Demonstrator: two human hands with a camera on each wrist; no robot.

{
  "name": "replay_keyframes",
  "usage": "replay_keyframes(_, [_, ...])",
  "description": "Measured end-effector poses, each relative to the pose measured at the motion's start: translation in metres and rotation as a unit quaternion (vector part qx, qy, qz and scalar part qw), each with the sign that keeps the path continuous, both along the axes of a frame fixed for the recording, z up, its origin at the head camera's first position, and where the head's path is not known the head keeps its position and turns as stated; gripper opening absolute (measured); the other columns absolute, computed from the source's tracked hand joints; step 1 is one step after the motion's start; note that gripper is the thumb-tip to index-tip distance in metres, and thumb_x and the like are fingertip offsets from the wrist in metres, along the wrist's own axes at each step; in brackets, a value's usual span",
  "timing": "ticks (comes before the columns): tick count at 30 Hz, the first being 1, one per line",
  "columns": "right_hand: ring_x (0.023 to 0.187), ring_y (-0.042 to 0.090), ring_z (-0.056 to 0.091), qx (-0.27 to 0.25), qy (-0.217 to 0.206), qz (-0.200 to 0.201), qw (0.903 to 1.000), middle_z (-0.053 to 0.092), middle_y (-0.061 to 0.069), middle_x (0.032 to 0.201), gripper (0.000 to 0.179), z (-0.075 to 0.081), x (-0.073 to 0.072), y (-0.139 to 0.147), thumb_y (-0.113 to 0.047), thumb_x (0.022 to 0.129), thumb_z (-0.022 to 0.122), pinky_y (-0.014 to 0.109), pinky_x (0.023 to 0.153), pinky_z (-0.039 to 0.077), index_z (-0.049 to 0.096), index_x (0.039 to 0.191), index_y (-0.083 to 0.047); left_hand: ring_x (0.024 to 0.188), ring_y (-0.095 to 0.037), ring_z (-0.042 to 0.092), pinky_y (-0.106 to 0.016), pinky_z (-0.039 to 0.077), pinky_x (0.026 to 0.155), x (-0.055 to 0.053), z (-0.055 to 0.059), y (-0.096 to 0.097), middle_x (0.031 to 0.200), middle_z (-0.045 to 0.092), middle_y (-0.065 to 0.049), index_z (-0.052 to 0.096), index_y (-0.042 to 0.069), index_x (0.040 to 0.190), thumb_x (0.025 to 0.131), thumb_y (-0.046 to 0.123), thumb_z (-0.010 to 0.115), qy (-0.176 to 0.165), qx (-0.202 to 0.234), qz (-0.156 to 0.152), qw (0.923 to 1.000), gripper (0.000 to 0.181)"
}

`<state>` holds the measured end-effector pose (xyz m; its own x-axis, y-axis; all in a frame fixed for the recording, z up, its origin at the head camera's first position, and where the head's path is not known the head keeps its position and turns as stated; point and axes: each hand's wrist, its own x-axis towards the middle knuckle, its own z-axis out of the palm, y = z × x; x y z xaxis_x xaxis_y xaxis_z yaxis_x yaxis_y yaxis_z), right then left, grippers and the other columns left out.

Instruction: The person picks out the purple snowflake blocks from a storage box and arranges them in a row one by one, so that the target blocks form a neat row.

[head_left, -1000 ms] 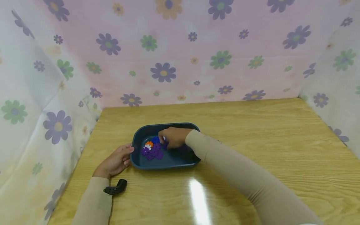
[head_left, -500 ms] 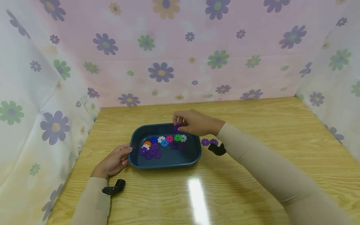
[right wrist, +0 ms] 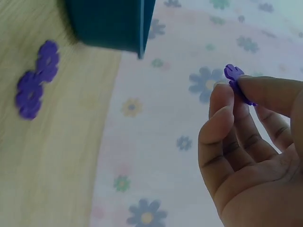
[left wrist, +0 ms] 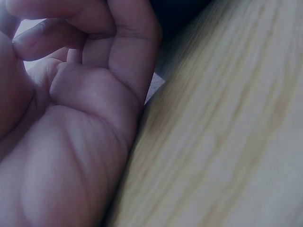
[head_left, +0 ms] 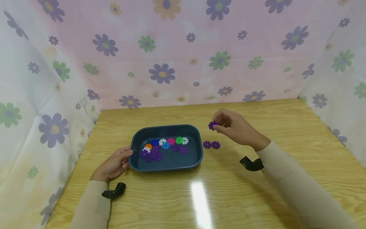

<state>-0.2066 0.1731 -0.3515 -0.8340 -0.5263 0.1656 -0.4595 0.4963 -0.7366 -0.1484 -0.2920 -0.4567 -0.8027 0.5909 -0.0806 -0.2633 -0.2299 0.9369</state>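
Note:
My right hand [head_left: 235, 128] pinches a purple notched disc [head_left: 212, 125] between thumb and fingertips, raised over the table right of the tray. The right wrist view shows the disc [right wrist: 238, 84] nearly edge-on. Two more purple discs [head_left: 207, 145] lie side by side on the table just beyond the tray's right end. With the thumb over the rim, my left hand [head_left: 115, 163] grips the left end of a dark blue tray [head_left: 177, 166]. Inside the tray are several notched discs: a purple pile [head_left: 153, 155] at left, then blue, orange, white, a pink disc [head_left: 171, 141] and a green disc [head_left: 179, 140].
The wooden table [head_left: 257, 117] runs back to a flowered cloth [head_left: 177, 57], which also hangs at both sides. Black wrist mounts [head_left: 251, 163] stick out from both sleeves. A bright light reflection lies on the table in front of the tray.
My right hand has come up out of the tray with a purple disc and moved right, over the table. The left hand keeps its place at the tray's left end.

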Motion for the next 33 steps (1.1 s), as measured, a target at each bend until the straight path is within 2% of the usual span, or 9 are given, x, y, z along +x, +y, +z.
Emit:
replay_keyframes(3, [0.086,0.023,0.066,-0.017,-0.027,-0.025,0.9992,0.063,0.007,0.101,0.016,-0.012,-0.001,0.019,-0.017,0.099,0.063,0.028,0.072,0.055,0.057,0.113,-0.012,0.062,0.000,0.045,-0.015,0.034,0.056,0.000,-0.001,0.000,0.087,0.061,0.009,0.054,0.009,0.116,0.110,0.010,0.029,-0.002,0.000,-0.002,1.0000,0.026])
replay_keyframes(9, [0.087,0.023,0.065,-0.040,-0.073,-0.060,0.9947,0.062,0.011,0.104,0.020,-0.032,-0.005,0.043,-0.018,0.100,0.062,0.033,0.072,0.056,0.055,0.116,-0.009,0.059,-0.003,0.038,-0.025,0.022,0.056,0.003,-0.001,-0.003,0.079,0.056,0.013,0.052,0.010,0.111,0.110,0.011,0.029,0.005,-0.019,-0.002,0.9998,0.024])
replay_keyframes(15, [0.089,0.031,0.065,-0.041,-0.100,-0.079,0.9909,0.060,0.013,0.103,0.021,-0.047,-0.013,0.055,-0.018,0.100,0.062,0.036,0.073,0.057,0.055,0.116,-0.007,0.060,-0.003,0.038,-0.023,0.023,0.057,0.004,-0.001,-0.003,0.080,0.056,0.012,0.053,0.010,0.113,0.110,0.012,0.030,-0.001,-0.015,-0.003,0.9999,0.023])
replay_keyframes(21, [0.089,0.034,0.065,-0.029,-0.130,-0.064,0.9890,0.063,0.018,0.101,0.018,-0.062,-0.021,0.059,-0.014,0.100,0.060,0.039,0.073,0.057,0.055,0.115,-0.006,0.060,-0.002,0.038,-0.022,0.023,0.056,0.005,-0.002,-0.003,0.083,0.058,0.012,0.053,0.009,0.118,0.110,0.010,0.026,0.001,0.013,-0.012,0.9998,0.028])
replay_keyframes(26, [0.084,0.031,0.064,-0.021,-0.141,-0.052,0.9885,0.062,0.017,0.100,0.016,-0.072,-0.023,0.060,-0.011,0.100,0.060,0.036,0.071,0.056,0.055,0.114,-0.006,0.061,-0.002,0.039,-0.019,0.027,0.056,0.003,-0.002,0.000,0.081,0.057,0.012,0.053,0.009,0.118,0.110,0.010,0.026,0.008,0.012,-0.012,0.9998,0.028])
replay_keyframes(33, [0.085,0.026,0.063,-0.021,-0.180,-0.026,0.9831,0.056,0.017,0.101,0.013,-0.081,-0.025,0.056,-0.007,0.100,0.059,0.033,0.069,0.057,0.056,0.112,-0.003,0.061,-0.001,0.039,-0.017,0.029,0.056,0.001,-0.001,0.001,0.079,0.055,0.014,0.055,0.012,0.114,0.110,0.010,0.026,0.009,0.010,-0.008,0.9999,0.029])
